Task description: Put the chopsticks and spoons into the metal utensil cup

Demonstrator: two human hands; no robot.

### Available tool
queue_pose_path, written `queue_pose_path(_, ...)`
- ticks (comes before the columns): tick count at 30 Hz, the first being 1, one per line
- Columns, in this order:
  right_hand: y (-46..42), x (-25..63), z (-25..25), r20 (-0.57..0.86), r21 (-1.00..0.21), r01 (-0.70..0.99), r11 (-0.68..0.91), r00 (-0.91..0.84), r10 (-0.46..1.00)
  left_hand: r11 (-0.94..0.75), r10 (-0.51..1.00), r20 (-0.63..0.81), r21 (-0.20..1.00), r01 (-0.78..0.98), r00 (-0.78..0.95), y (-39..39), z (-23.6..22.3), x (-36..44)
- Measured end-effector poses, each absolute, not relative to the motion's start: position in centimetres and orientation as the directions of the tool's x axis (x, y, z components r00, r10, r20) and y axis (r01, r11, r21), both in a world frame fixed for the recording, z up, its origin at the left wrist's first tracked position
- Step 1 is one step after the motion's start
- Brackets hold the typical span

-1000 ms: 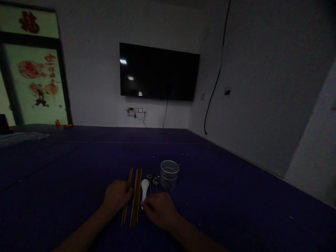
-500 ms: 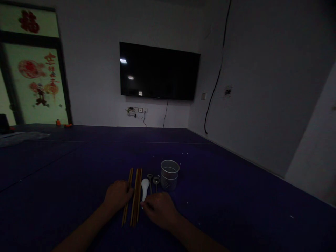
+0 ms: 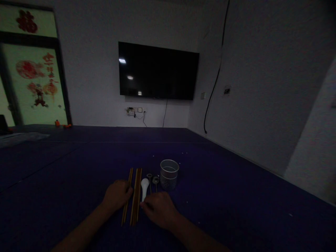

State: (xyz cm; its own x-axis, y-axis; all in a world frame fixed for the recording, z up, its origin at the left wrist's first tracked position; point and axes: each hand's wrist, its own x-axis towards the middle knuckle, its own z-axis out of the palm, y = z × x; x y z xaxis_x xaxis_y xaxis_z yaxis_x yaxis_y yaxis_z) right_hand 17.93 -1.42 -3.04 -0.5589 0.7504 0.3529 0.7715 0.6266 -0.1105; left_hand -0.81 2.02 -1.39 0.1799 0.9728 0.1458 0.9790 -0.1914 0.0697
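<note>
My left hand [image 3: 117,194] is closed, its fingertips against a pair of wooden chopsticks [image 3: 124,213] lying on the purple surface. Just right of that pair, a bundle of several more chopsticks [image 3: 135,201] lies lengthwise. A white soup spoon [image 3: 145,185] rests beside the bundle, bowl end away from me. My right hand [image 3: 160,209] is closed with its fingertips at the end of the spoon's handle. It covers the lower handles of two metal spoons [image 3: 155,180]. Behind it stands an upright metal strainer cup [image 3: 169,176] with holes low in its wall.
The purple surface [image 3: 65,168] reaches back to the wall, with small white specks on it. A television [image 3: 159,71] hangs above sockets [image 3: 138,110]. A black cable [image 3: 214,87] hangs at the right. Orange items [image 3: 67,125] and clear plastic sheeting [image 3: 23,137] lie far left.
</note>
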Motion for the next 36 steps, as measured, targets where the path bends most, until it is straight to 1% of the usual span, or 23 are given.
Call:
queue_pose_path(11, -1.69, 17.90, -2.66, 0.324, -0.100, 0.775, 0.624, -0.568, 0.757, -0.220, 0.966, 0.151, 0.036, 0.975, 0.212, 2.01, -1.34, -0.75)
queue_pose_path(20, -1.60, 17.96, -2.72, 0.331, -0.113, 0.771, 0.627, -0.566, 0.755, -0.189, 0.969, 0.169, 0.051, 0.981, 0.178, 1.83, -1.48, -0.58)
queue_pose_path(27, -1.64, 17.94, -2.60, 0.303, -0.114, 0.770, 0.628, -0.575, 0.760, -0.187, 0.972, 0.150, 0.015, 0.982, 0.183, 1.87, -1.43, -0.62)
queue_pose_path(32, -1.50, 17.97, -2.68, 0.273, -0.120, 0.764, 0.634, -0.589, 0.761, -0.185, 0.974, 0.139, 0.018, 0.983, 0.181, 1.72, -1.27, -0.53)
queue_pose_path(36, -1.48, 17.94, -2.76, 0.282, -0.116, 0.768, 0.630, -0.582, 0.762, -0.188, 0.973, 0.137, 0.025, 0.982, 0.183, 1.72, -1.23, -0.50)
